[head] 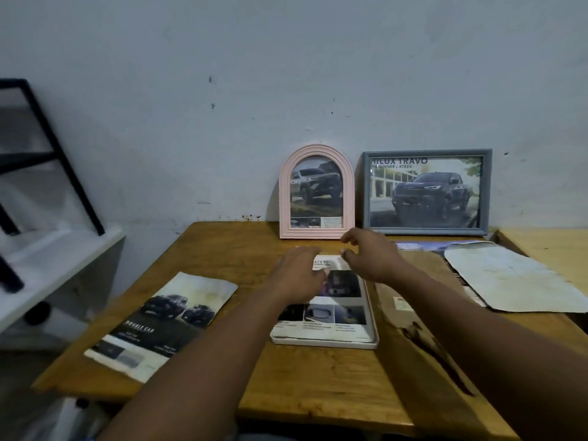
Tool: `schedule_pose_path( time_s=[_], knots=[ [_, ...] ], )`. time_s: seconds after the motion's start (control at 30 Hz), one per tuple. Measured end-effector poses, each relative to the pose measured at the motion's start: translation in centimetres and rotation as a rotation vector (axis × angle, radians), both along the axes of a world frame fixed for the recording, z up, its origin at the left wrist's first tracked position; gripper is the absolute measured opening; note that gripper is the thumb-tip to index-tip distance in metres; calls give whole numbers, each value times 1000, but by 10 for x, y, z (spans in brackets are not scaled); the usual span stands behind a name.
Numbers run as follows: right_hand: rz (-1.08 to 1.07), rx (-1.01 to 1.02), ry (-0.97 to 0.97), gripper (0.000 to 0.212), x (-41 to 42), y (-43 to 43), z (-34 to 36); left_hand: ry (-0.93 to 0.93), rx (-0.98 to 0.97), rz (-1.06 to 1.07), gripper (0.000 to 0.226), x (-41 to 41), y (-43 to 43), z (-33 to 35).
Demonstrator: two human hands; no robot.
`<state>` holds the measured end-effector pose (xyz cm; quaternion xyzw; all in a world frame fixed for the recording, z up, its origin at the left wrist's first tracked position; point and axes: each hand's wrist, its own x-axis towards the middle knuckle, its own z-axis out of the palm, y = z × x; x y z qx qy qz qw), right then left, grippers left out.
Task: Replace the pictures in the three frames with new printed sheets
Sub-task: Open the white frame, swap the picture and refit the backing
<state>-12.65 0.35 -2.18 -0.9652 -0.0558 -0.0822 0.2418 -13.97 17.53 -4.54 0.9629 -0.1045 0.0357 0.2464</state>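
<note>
A white frame (324, 340) lies flat at the middle of the wooden table (305, 374), with a printed car sheet (337, 310) lying in it. My left hand (297, 272) rests palm down on the sheet's upper left part. My right hand (370, 254) hovers over the frame's far right corner, fingers spread and curled, holding nothing. A pink arched frame (316, 192) and a grey rectangular frame (428, 192) stand against the wall behind, each showing a pickup truck picture. A loose printed sheet (162, 323) with two dark trucks lies at the left.
A brown backing board (423, 313) lies right of the white frame. A crumpled pale sheet (509, 278) and more prints lie at the far right. A black metal rack (47, 154) on a white shelf (57, 259) stands to the left.
</note>
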Motion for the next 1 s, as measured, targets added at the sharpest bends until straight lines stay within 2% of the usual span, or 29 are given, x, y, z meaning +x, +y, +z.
schedule_pose_path(
  time_s=[0.13,0.2,0.3,0.47,0.57,0.7,0.87,1.0],
  knots=[
    [141,48,56,36,-10,72,-8,46,-58,184,57,-19,74,-7],
    [139,-16,76,42,-16,98,-14,71,-71,223,61,-28,104,-12],
    [64,-161,113,62,-16,110,-24,76,-93,200,63,-35,124,-19],
    [-168,-238,199,85,-11,88,-39,47,-119,67,62,-30,95,-32],
    [-244,-234,231,87,-9,80,-47,28,-84,-16,60,-26,73,-38],
    [-241,-224,198,88,-5,77,-55,-19,15,-14,57,-23,68,-42],
    [-291,-163,79,75,-1,63,-52,-65,142,-70,56,-22,66,-40],
    [-312,-193,126,69,2,45,-52,-78,156,-66,54,-21,64,-43]
  ],
)
